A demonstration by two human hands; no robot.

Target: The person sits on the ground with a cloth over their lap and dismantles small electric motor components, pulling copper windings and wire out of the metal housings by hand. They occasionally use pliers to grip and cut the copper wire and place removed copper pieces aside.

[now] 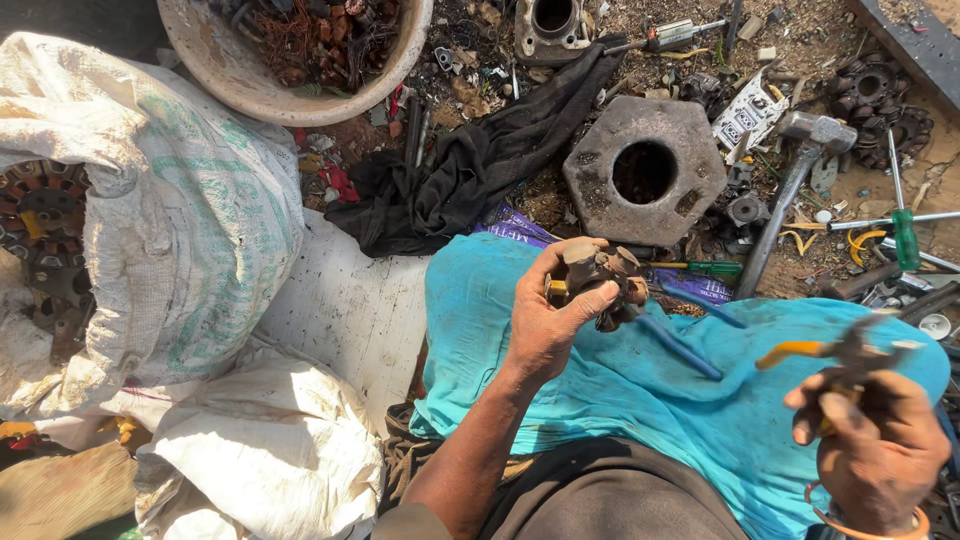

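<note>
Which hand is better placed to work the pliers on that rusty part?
Right hand: it already holds the yellow-handled pliers. The left hand grips the rusty part, likely steadying it.

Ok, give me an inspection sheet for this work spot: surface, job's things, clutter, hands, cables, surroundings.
Surface: turquoise cloth over the lap, dirt ground beyond.
Job's things: rusty metal part in the left hand; yellow-handled pliers in the right hand.
Clutter: hexagonal block, hammer, green screwdriver, black rag.
Hands: both fingers closed on their things.
Cables: copper wire scrap in the basin.
Surroundings: white woven sacks.
</note>
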